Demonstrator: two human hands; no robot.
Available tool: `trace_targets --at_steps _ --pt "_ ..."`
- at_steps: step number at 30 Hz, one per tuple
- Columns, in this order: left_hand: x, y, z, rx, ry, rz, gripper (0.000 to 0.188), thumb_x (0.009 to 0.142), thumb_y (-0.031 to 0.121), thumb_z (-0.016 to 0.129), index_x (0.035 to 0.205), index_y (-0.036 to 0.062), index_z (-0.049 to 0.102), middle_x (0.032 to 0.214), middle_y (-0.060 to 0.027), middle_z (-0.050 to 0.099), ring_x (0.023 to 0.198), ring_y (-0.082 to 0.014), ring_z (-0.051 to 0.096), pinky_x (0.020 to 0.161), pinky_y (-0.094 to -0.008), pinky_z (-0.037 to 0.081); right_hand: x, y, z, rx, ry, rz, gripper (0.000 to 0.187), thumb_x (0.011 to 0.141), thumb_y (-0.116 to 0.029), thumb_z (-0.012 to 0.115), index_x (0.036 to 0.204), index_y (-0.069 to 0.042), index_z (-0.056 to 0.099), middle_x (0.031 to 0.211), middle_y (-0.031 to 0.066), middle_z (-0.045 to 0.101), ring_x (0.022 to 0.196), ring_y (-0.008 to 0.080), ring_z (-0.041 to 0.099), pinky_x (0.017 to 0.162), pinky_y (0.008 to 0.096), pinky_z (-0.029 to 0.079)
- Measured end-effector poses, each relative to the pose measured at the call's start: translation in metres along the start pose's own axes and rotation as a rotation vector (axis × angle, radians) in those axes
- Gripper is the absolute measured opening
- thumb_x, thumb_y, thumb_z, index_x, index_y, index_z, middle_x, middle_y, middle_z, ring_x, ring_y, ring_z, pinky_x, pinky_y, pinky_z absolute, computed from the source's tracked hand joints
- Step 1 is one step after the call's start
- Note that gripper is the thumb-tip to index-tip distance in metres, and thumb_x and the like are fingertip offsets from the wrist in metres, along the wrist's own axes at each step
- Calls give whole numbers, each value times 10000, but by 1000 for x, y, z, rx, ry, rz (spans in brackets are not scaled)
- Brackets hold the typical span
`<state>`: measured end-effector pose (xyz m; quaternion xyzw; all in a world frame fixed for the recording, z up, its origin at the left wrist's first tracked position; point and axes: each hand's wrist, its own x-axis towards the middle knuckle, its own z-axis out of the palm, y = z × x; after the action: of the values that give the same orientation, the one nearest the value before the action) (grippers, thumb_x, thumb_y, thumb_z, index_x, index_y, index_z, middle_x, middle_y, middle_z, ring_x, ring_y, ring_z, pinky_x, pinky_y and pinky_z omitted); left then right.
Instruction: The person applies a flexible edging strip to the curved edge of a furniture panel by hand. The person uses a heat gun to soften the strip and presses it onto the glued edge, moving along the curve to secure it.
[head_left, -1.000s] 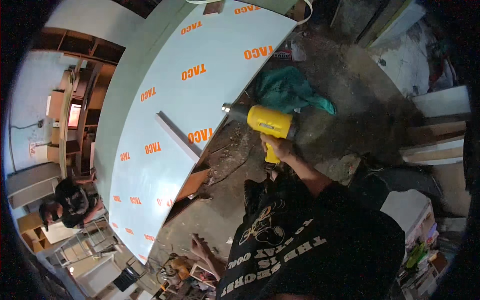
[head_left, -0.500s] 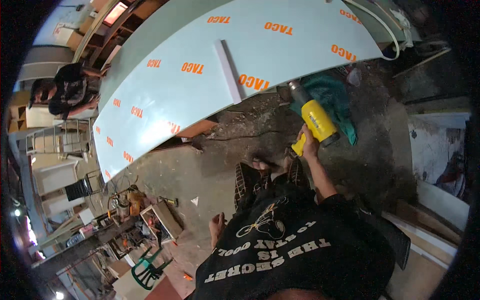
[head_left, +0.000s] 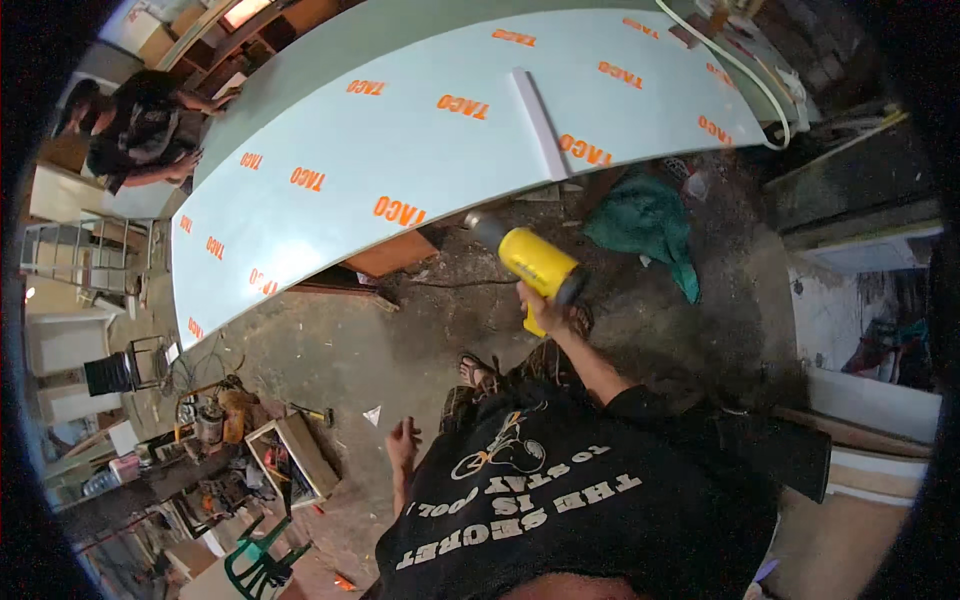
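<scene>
My right hand is wrapped round the grip of a yellow heat gun. Its dark nozzle points up and left at the near edge of a large board, just short of touching it. White film with orange print covers the board, and its outline is curved. A narrow pale strip lies across it, right of the nozzle. Low at my left side hangs my left hand, empty, its fingers loosely bent and a little apart.
Another person crouches at the board's far left end. A green cloth lies on the floor to the right. Left of me are a wooden box, a hammer and a green plastic chair. A pale hose runs over the board's right end.
My right hand has carried the heat gun leftward along the board's near edge, from right of the pale strip to left of it. My view has shifted, and a foot has stepped.
</scene>
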<state>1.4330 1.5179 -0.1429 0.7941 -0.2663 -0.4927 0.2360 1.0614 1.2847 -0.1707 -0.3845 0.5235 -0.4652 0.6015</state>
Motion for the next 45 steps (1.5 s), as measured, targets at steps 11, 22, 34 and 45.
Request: trace_targets --at_steps 11,22,34,45 --pt "-35 232 19 -1151 -478 243 800 898 674 420 1410 61 369 1353 -137 490 1210 -282 503 1038 -438 382 -45 -115 166 -726 -596 -790 778 783 -356 691 1452 -132 364 1328 155 500 1188 340 474 962 481 377" --pt "7 139 34 -1388 351 375 661 830 591 590 1228 68 517 1085 -142 641 978 -292 638 915 -461 504 191 -243 35 -1055 302 -599 530 765 -283 748 1185 -46 528 1193 178 563 1124 383 532 902 480 449" --pt "60 191 89 -985 244 108 603 845 585 583 1198 98 529 1081 -113 616 977 -271 610 917 -441 483 171 -242 -187 -361 789 -603 254 929 -160 572 1153 -42 549 953 162 625 816 240 611 728 371 501" --pt "90 232 103 -825 253 36 589 867 560 572 1198 79 501 1066 -114 591 951 -265 595 886 -427 481 259 -212 -547 -492 1625 -363 323 837 -191 666 1089 -7 584 994 183 647 886 328 639 787 438 496"
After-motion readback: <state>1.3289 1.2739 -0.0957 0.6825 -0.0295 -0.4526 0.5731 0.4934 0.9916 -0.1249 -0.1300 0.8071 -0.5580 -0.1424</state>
